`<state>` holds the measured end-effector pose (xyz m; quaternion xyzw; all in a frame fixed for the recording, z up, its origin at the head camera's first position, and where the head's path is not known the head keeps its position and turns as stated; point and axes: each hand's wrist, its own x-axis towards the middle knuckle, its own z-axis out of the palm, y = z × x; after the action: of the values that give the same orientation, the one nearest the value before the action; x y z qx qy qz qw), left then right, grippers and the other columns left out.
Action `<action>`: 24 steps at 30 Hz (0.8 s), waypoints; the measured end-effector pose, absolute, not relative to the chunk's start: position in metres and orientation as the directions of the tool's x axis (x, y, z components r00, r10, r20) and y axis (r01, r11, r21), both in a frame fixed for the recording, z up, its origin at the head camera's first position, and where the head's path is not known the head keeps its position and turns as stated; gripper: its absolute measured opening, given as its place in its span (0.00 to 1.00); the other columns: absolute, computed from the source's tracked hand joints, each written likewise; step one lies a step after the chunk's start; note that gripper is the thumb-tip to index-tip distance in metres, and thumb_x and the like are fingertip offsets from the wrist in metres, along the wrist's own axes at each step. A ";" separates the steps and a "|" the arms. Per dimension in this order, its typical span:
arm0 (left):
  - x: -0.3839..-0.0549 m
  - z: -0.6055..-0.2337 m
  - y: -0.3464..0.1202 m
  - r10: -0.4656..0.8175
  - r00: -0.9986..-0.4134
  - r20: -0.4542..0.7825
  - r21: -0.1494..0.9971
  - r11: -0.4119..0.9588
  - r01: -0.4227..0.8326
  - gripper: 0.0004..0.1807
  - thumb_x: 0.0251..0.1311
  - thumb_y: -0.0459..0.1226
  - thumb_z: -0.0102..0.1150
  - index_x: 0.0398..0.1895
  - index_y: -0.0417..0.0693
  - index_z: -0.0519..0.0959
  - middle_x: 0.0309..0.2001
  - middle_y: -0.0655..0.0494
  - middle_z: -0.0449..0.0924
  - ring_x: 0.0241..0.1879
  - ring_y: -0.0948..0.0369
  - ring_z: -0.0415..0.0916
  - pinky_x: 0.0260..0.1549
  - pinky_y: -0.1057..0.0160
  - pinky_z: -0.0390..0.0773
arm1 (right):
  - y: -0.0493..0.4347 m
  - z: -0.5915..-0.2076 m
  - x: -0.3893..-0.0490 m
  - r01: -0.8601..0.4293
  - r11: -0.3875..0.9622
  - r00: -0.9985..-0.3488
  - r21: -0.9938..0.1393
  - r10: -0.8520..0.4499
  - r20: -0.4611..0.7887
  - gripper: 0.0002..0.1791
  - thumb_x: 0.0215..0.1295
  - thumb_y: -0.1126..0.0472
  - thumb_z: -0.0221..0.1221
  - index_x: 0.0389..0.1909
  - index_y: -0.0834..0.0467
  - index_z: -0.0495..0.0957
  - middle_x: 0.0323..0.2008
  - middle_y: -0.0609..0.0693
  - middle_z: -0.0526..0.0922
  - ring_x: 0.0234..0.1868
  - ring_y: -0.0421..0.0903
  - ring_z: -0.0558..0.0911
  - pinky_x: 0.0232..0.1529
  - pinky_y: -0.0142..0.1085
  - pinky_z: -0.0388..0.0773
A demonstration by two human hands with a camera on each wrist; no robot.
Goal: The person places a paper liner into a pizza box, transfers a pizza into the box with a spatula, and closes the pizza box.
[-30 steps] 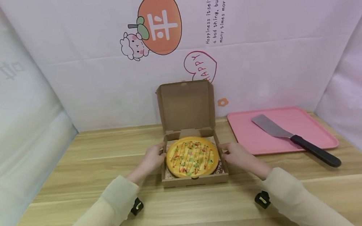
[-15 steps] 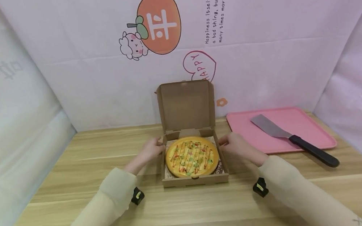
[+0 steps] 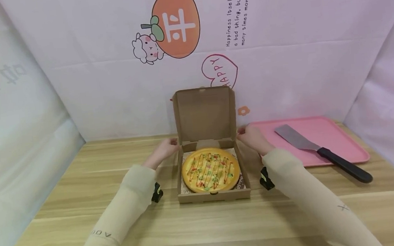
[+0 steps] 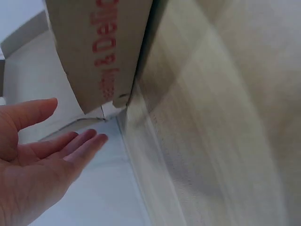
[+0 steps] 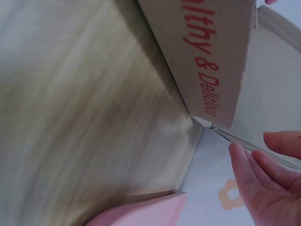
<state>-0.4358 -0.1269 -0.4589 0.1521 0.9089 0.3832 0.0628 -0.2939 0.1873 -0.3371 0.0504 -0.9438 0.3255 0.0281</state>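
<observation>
An open cardboard pizza box (image 3: 214, 196) stands before me with its lid (image 3: 205, 114) raised upright at the back. Inside lies a round pizza (image 3: 210, 170) with red sauce stripes, on printed paper. At the lid's lower left corner is my left hand (image 3: 165, 149); in the left wrist view its fingers (image 4: 87, 146) are relaxed, apart from the box side (image 4: 101, 52). My right hand (image 3: 252, 137) is at the lower right corner of the lid. Seen from the right wrist, its fingers (image 5: 247, 165) are loosely extended close to the lid's edge, and contact there cannot be told.
A pink tray (image 3: 341, 140) lies to the right of the box, behind my right forearm. On it rests a spatula (image 3: 298, 137) whose black handle (image 3: 347, 166) juts over the tray's front edge. A printed white cloth (image 3: 285, 75) hangs behind the wooden table (image 3: 214, 232).
Both hands have slid back from the sides of the box to the lid's lower corners. The box, lid and pizza have stayed in place.
</observation>
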 end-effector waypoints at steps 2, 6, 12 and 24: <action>-0.449 -0.464 -0.126 0.322 -0.947 0.015 0.729 0.644 0.230 0.39 0.55 0.49 0.57 0.64 0.33 0.60 0.60 0.37 0.66 0.57 0.46 0.65 0.52 0.53 0.70 | 0.185 -0.337 -0.299 -0.072 0.788 -0.997 -0.612 -0.045 0.059 0.25 0.61 0.62 0.50 0.55 0.75 0.66 0.51 0.70 0.73 0.52 0.61 0.73 0.51 0.48 0.71; -0.456 -0.459 -0.122 0.344 -0.939 -0.008 0.748 0.625 0.223 0.41 0.57 0.46 0.56 0.67 0.33 0.52 0.64 0.37 0.60 0.61 0.46 0.60 0.54 0.53 0.68 | 0.183 -0.336 -0.310 -0.016 0.782 -0.999 -0.623 -0.043 -0.029 0.31 0.62 0.62 0.48 0.61 0.76 0.56 0.58 0.71 0.65 0.59 0.63 0.66 0.56 0.50 0.66; -0.395 -0.398 -0.108 0.371 -0.925 -0.085 0.800 0.579 0.159 0.39 0.61 0.39 0.52 0.68 0.30 0.45 0.66 0.35 0.52 0.65 0.47 0.53 0.58 0.55 0.63 | 0.182 -0.339 -0.319 0.025 0.676 -0.984 -0.737 -0.113 -0.137 0.36 0.63 0.64 0.46 0.68 0.70 0.43 0.67 0.68 0.50 0.65 0.63 0.55 0.62 0.53 0.57; -0.346 -0.347 -0.094 0.319 -0.931 -0.176 0.815 0.577 0.043 0.36 0.62 0.31 0.44 0.67 0.27 0.40 0.68 0.32 0.42 0.66 0.43 0.46 0.62 0.49 0.54 | 0.178 -0.332 -0.319 0.040 0.571 -0.973 -0.820 -0.164 -0.162 0.37 0.62 0.68 0.43 0.67 0.73 0.37 0.67 0.70 0.47 0.57 0.57 0.63 0.46 0.41 0.66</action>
<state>-0.3463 -0.0936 -0.3466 0.1035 0.8747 0.4479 0.1536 -0.3189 0.1781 -0.3320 0.0350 -0.8793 0.4619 -0.1105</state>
